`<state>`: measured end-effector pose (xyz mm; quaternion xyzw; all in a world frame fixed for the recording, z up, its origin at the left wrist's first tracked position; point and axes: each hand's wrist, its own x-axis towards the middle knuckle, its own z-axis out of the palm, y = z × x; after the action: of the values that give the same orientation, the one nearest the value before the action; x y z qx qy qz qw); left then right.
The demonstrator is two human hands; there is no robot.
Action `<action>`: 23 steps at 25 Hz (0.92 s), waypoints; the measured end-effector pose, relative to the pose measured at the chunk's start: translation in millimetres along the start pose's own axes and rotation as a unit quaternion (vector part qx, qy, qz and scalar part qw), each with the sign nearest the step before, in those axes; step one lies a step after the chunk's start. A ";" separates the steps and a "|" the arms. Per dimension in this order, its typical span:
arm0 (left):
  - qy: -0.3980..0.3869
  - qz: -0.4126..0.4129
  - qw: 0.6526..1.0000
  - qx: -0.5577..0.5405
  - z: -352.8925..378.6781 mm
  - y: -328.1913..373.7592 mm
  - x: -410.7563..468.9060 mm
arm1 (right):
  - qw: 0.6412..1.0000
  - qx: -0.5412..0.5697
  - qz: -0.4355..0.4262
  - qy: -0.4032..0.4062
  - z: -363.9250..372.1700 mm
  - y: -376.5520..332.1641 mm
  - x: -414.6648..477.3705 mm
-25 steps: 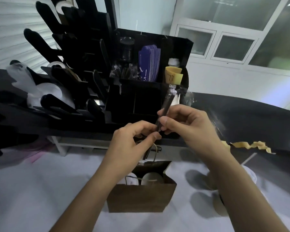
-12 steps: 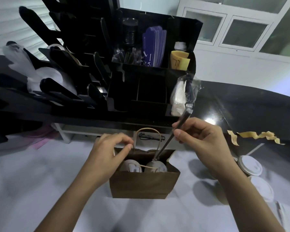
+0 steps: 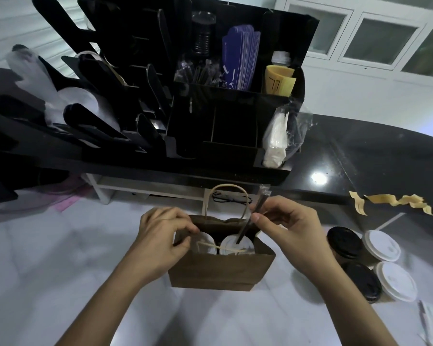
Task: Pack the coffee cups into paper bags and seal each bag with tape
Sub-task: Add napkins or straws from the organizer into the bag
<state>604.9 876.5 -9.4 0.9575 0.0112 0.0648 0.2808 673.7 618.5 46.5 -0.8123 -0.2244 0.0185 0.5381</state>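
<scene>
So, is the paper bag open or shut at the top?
Open: two white cup lids show through the mouth of the paper bag, the left hand grips its rim, the right hand holds a straw in it.

White-framed windows (image 3: 380,41) up top right, plain white wall (image 3: 360,96) under them, glossy black table (image 3: 373,156) catching a light glare (image 3: 319,178), white table (image 3: 60,258) in front.

The brown paper bag (image 3: 220,273) stands on the white table (image 3: 60,270). Two white-lidded cups (image 3: 238,244) sit side by side in it, and a slim wrapped dark straw (image 3: 250,221) leans out of its right half. The left hand (image 3: 160,233) pinches the bag's left rim and the right hand (image 3: 285,228) pinches the straw. Four more lidded cups (image 3: 345,242) cluster to the bag's right. Behind it, a black compartment organiser (image 3: 235,121) stands on the raised black counter (image 3: 373,158).
</scene>
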 end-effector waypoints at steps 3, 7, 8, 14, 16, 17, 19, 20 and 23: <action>-0.042 -0.001 0.999 0.012 -0.5 -3.2 2.2 | 1.000 -0.022 -0.018 -0.004 6.4 5.4 -0.7; -0.125 -0.017 0.992 0.012 -0.5 -10.3 3.0 | 0.998 -0.048 -0.038 -0.006 12.6 9.2 -0.6; -0.132 -0.017 0.991 0.001 -0.7 -11.0 2.7 | 0.997 -0.052 -0.050 -0.009 15.3 9.2 0.4; -0.146 -0.009 0.988 -0.048 -0.7 -12.9 3.8 | 0.972 -0.197 -0.107 -0.066 30.7 25.4 14.0; -0.150 -0.009 0.986 -0.078 0.0 -13.1 3.3 | 0.937 -0.310 -0.135 -0.086 41.0 34.5 18.7; -0.149 -0.009 0.985 -0.091 0.5 -12.8 3.0 | 0.916 -0.363 -0.147 -0.090 47.7 39.2 21.2; -0.147 -0.006 0.983 -0.108 0.8 -12.6 2.6 | 0.881 -0.438 -0.151 -0.097 60.5 47.3 26.7; -0.147 -0.004 0.983 -0.114 0.7 -12.7 2.7 | 0.869 -0.461 -0.146 -0.103 65.5 49.7 29.7; -0.142 -0.004 0.982 -0.123 -0.1 -14.2 2.8 | 0.860 -0.481 -0.108 -0.129 74.2 51.2 36.7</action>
<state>607.9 888.7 -16.6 0.9150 -0.0330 -0.0720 0.3955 704.2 680.5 -22.1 -0.9310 -0.3593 -0.0450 0.0452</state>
